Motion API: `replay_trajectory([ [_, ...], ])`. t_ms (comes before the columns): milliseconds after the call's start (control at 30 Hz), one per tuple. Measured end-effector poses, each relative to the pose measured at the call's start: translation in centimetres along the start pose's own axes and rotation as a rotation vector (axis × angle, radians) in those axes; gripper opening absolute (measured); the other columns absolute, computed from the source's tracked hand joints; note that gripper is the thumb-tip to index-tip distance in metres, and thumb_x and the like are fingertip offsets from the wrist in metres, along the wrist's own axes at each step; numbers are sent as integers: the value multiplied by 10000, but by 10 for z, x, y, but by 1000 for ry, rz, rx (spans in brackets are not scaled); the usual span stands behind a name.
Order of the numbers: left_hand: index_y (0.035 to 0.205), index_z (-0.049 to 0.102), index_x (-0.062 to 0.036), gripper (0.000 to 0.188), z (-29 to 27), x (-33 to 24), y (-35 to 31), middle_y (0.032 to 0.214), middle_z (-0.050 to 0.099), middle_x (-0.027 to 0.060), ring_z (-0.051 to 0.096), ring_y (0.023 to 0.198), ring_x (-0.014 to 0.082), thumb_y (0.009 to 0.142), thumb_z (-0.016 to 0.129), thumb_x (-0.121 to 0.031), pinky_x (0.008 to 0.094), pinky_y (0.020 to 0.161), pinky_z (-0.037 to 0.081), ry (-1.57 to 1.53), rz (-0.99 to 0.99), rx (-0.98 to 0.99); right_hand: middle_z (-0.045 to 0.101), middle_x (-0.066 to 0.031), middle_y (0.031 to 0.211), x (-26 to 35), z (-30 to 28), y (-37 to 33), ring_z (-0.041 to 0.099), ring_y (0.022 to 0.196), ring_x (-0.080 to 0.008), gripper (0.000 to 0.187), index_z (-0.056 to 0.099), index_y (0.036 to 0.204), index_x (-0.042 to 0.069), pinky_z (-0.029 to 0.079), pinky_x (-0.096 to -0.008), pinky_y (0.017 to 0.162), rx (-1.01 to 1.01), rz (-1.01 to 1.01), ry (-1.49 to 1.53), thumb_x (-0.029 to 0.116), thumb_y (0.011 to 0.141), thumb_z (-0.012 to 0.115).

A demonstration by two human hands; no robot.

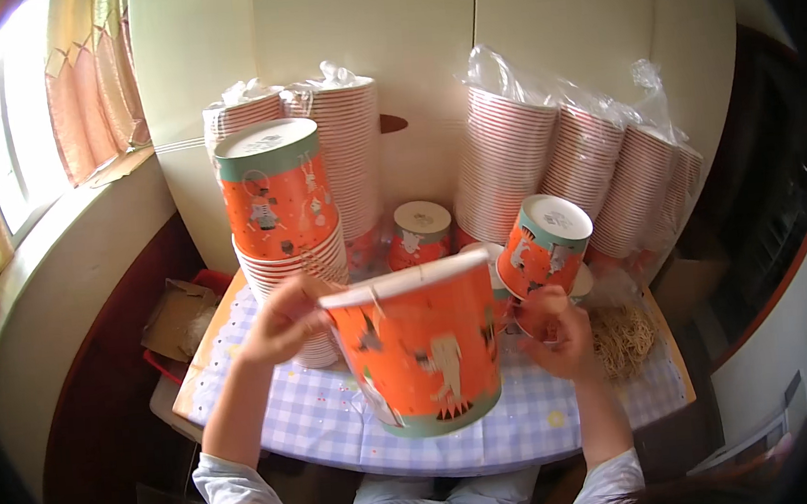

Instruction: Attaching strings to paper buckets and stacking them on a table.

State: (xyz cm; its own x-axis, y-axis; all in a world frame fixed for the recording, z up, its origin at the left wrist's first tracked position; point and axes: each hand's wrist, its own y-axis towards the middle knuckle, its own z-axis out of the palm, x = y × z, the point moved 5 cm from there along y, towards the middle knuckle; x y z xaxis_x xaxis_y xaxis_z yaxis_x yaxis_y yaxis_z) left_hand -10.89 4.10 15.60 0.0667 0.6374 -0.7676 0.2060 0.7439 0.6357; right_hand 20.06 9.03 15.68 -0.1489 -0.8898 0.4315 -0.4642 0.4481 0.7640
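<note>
My left hand (284,320) pinches the rim of a large orange paper bucket (421,350) with a white rim, a green base band and printed figures. It hangs tilted above the table's front. A short piece of pale cord (375,295) shows at its rim. My right hand (560,336) is just right of the bucket with its fingers curled together; what they hold, if anything, I cannot make out. Beyond that hand an upside-down orange bucket (537,256) with a green band stands tilted. A heap of tan cords (623,341) lies beside my right wrist.
Left of the held bucket, an upside-down bucket (278,205) tops a nested stack. Tall stacks in clear plastic (507,154) line the back against a pale cabinet (367,27). A smaller upturned container (421,236) sits between them. A checked cloth (322,419) covers the table.
</note>
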Motion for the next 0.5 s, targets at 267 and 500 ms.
replay_trajectory([
  [267,1009,506,-15,194,-79,-85,59,865,582,41,566,751,84,912,453,-175,227,661,485,-123,92,-428,484,-38,761,59,34,135,469,678,-158,664,499,1118,93,403,-275,589,112,-320,-112,309,564,794],
  [500,934,510,-13,139,-161,-73,87,833,556,56,556,700,125,841,549,-109,253,593,489,-159,38,-648,510,-62,809,48,67,231,507,736,-175,605,507,1135,23,434,-316,696,169,-139,116,372,684,707],
])
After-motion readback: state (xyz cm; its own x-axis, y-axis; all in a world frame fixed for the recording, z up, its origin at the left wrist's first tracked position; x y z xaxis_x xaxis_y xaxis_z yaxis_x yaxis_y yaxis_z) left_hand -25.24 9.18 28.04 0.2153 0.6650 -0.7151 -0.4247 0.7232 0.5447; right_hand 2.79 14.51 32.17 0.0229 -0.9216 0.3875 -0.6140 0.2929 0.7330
